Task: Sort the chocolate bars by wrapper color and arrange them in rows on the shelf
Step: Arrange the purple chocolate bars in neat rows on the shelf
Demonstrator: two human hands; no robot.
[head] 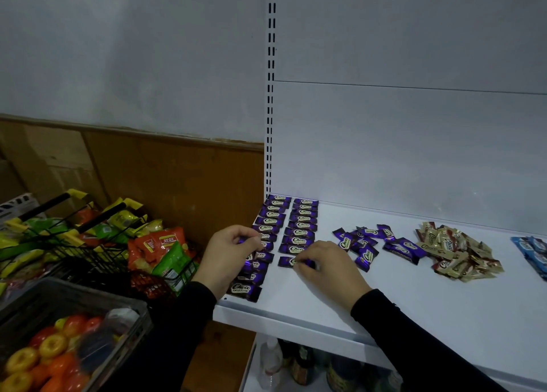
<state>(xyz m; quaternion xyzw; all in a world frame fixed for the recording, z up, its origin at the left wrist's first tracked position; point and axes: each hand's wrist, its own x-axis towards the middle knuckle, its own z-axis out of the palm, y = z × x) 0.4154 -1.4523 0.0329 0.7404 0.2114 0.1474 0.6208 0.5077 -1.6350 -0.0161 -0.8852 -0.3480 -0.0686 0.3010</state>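
Two rows of purple chocolate bars [300, 225] run front to back at the left end of the white shelf [414, 308]. My left hand [228, 255] hovers over the left row, its fingers curled round a purple bar at the fingertips. My right hand [325, 264] pinches a purple bar [288, 262] lying at the near end of the second row. A loose heap of purple bars [373, 245] lies to the right, then a heap of gold bars [453, 251], then blue bars [532, 251] at the right edge.
A wire basket [97, 243] of snack packets stands left of the shelf. A grey crate [124, 305] with orange and yellow toy fruit sits below it. Bottles [299, 365] stand on the lower shelf. The white back panel [414, 140] rises behind.
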